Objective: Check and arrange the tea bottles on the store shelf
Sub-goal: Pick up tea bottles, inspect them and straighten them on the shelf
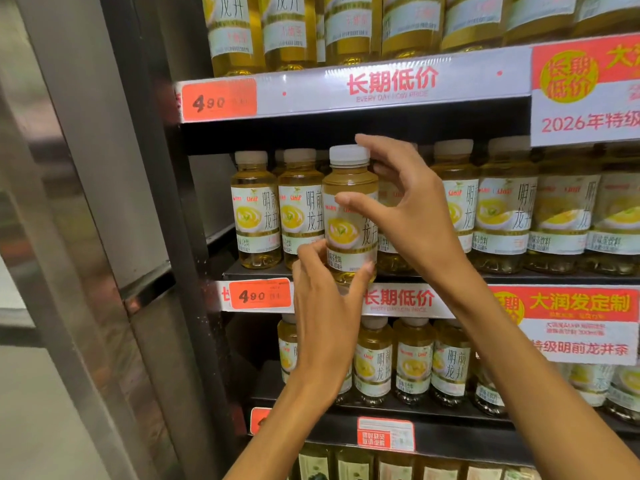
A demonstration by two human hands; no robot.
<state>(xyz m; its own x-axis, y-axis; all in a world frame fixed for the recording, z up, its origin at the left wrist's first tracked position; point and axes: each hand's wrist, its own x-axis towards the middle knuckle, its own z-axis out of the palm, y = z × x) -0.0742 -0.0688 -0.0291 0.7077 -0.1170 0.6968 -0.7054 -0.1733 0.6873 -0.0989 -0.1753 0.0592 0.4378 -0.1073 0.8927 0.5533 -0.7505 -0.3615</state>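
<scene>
A tea bottle [349,202] with a white cap, yellow liquid and a white-and-yellow label stands at the front edge of the middle shelf [263,270], forward of its row. My left hand [325,306] grips its base from below, fingers and thumb curled round the bottom. My right hand [405,206] holds its upper part: the thumb presses on the label and the fingers curve behind the cap and neck. More identical bottles [256,209] stand in rows left and right of it on the same shelf.
Shelves above and below carry several more of the same tea bottles [414,362]. Price strips with orange 4.90 tags [259,294] run along the shelf fronts. A grey metal pillar [104,202] bounds the shelving on the left.
</scene>
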